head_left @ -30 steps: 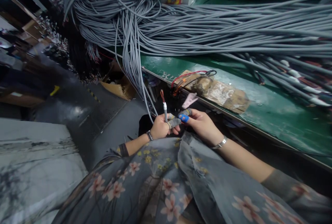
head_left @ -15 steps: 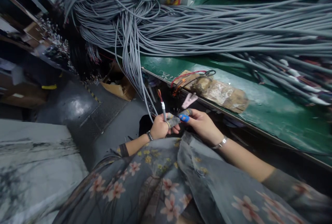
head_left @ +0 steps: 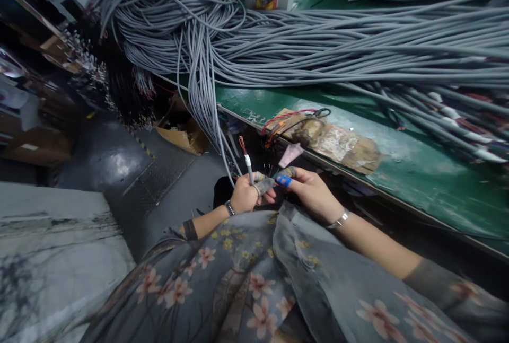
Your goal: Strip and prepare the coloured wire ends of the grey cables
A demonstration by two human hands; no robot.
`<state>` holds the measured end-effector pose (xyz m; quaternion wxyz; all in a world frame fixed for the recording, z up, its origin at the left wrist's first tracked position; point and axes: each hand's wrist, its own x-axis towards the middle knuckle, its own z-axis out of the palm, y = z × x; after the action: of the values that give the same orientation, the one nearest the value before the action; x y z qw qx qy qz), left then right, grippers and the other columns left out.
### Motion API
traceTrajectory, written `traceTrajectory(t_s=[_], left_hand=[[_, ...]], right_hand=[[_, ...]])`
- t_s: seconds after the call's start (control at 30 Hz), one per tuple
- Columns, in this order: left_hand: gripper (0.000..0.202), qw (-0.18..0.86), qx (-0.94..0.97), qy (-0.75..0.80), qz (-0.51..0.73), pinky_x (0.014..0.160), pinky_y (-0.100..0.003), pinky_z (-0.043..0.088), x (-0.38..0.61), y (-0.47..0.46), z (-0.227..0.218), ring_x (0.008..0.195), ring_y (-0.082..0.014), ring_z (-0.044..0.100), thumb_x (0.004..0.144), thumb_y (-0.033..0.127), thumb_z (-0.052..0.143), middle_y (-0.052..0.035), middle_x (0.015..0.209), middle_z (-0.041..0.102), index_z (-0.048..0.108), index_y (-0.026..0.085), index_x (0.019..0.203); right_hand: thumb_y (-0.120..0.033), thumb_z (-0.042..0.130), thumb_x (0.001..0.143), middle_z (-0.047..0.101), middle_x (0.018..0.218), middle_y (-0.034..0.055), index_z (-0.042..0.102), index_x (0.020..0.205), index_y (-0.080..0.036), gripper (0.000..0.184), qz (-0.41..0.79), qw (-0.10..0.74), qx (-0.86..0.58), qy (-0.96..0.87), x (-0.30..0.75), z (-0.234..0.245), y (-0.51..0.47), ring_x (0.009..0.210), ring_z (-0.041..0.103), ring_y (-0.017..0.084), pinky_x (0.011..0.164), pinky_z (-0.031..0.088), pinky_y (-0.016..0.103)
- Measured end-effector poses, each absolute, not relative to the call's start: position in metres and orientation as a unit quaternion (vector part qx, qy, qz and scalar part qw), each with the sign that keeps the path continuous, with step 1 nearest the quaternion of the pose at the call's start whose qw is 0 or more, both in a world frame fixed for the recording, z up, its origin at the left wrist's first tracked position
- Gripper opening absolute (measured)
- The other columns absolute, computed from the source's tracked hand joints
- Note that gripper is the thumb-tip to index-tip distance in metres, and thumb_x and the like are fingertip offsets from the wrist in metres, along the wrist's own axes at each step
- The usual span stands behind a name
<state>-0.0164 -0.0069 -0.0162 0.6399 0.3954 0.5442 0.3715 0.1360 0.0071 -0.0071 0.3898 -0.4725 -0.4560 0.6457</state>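
My left hand (head_left: 244, 194), with grey finger covers, is closed around a grey cable (head_left: 250, 172). The cable's end points up past a white band, and its reddish and copper-coloured wires (head_left: 242, 145) stand bare. Fingertips of my right hand (head_left: 314, 189) meet those of the left in a pinch. A blue wrap covers its thumb, and a grey cover is on another finger. Thin dark wires with pale tips (head_left: 268, 167) stick up between the hands. What the right fingertips grip looks like thin wire ends, mostly hidden. Just beyond them is a pale pink piece (head_left: 291, 155), perhaps a clip.
A large bundle of grey cables (head_left: 302, 51) lies along the green bench (head_left: 437, 194) and hangs over its edge at left. A worn, taped board (head_left: 345, 147) with red and black wires lies near that edge. An open cardboard box (head_left: 181, 139) stands on the floor.
The stripped cable end has tilted slightly to the left. The pink piece's two separate prongs now look like one broad shape. Both hands stay almost in place.
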Motion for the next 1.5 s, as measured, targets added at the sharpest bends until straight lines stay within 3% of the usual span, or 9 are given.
traceTrajectory(t_s=[0.17,0.3,0.6,0.77,0.9,0.97,1.17,1.33,1.5], left_hand=[[0.049,0.635,0.403,0.547,0.368,0.035,-0.017,0.027,-0.019,-0.007,-0.013,0.037,-0.0064,0.048,0.062,0.06,0.07,0.0011,0.047,0.055,0.051,0.016,0.056],[0.052,0.665,0.396,0.528,0.351,0.033,-0.017,0.024,-0.025,-0.005,-0.006,0.034,-0.0049,0.044,0.056,0.062,0.073,0.0015,0.046,0.054,0.05,0.015,0.054],[0.052,0.751,0.397,0.457,0.262,0.03,-0.018,0.025,-0.032,0.015,0.001,0.029,-0.0051,0.04,0.047,0.059,0.078,0.0023,0.044,0.055,0.051,0.015,0.059],[0.051,0.762,0.407,0.439,0.246,0.029,-0.018,0.023,-0.03,0.024,-0.005,0.028,-0.0051,0.04,0.048,0.057,0.079,0.002,0.043,0.054,0.051,0.016,0.058],[0.048,0.773,0.405,0.42,0.249,0.029,-0.018,0.024,-0.03,0.029,-0.01,0.028,-0.0052,0.04,0.051,0.055,0.079,0.0021,0.043,0.053,0.053,0.015,0.061],[0.048,0.779,0.401,0.412,0.249,0.028,-0.018,0.024,-0.029,0.03,-0.011,0.028,-0.0053,0.04,0.051,0.054,0.079,0.002,0.043,0.054,0.054,0.015,0.061],[0.05,0.785,0.396,0.408,0.247,0.027,-0.017,0.023,-0.025,0.031,-0.013,0.027,-0.0055,0.039,0.048,0.056,0.08,0.0019,0.042,0.054,0.052,0.015,0.058],[0.052,0.778,0.398,0.421,0.242,0.028,-0.017,0.023,-0.024,0.032,-0.015,0.027,-0.0051,0.039,0.046,0.057,0.08,0.0019,0.041,0.053,0.051,0.015,0.058],[0.053,0.767,0.403,0.43,0.253,0.029,-0.018,0.023,-0.026,0.026,-0.01,0.027,-0.0054,0.039,0.048,0.058,0.079,0.0024,0.042,0.053,0.051,0.015,0.059]], right_hand=[[-0.048,0.075,0.061,0.054,0.056,-0.0023,0.059,0.06,-0.019,0.033,0.647,0.398,-0.482,-0.436,0.138,-0.013,0.007,0.052,0.043,0.011,0.054,0.038,0.027],[-0.054,0.072,0.062,0.046,0.052,-0.0045,0.05,0.058,-0.021,0.039,0.664,0.449,-0.478,-0.359,0.143,-0.02,0.013,0.049,0.04,0.01,0.051,0.038,0.026],[-0.066,0.065,0.066,0.062,0.073,0.003,0.063,0.081,-0.021,0.047,0.757,0.383,-0.418,-0.326,0.144,-0.013,0.036,0.056,0.051,0.013,0.05,0.044,0.026],[-0.068,0.068,0.062,0.054,0.061,-0.0008,0.059,0.068,-0.021,0.048,0.668,0.455,-0.441,-0.391,0.137,-0.012,0.036,0.052,0.042,0.011,0.05,0.039,0.025],[-0.079,0.054,0.066,0.054,0.06,0.0003,0.058,0.065,-0.021,0.058,0.577,0.489,-0.486,-0.437,0.135,-0.016,0.034,0.055,0.046,0.013,0.056,0.041,0.028],[-0.082,0.051,0.065,0.055,0.062,0.0006,0.059,0.068,-0.022,0.061,0.614,0.475,-0.467,-0.422,0.134,-0.017,0.036,0.055,0.048,0.014,0.055,0.042,0.028],[-0.068,0.077,0.051,0.058,0.066,-0.0017,0.06,0.071,-0.021,0.053,0.715,0.495,-0.412,-0.271,0.128,-0.017,0.042,0.058,0.052,0.012,0.053,0.043,0.024],[-0.062,0.079,0.055,0.059,0.064,-0.0023,0.062,0.068,-0.021,0.046,0.736,0.503,-0.39,-0.232,0.128,-0.017,0.041,0.057,0.052,0.01,0.052,0.044,0.022],[-0.068,0.066,0.068,0.065,0.069,0.001,0.066,0.072,-0.02,0.048,0.787,0.455,-0.358,-0.216,0.135,-0.019,0.039,0.057,0.055,0.011,0.053,0.047,0.022]])
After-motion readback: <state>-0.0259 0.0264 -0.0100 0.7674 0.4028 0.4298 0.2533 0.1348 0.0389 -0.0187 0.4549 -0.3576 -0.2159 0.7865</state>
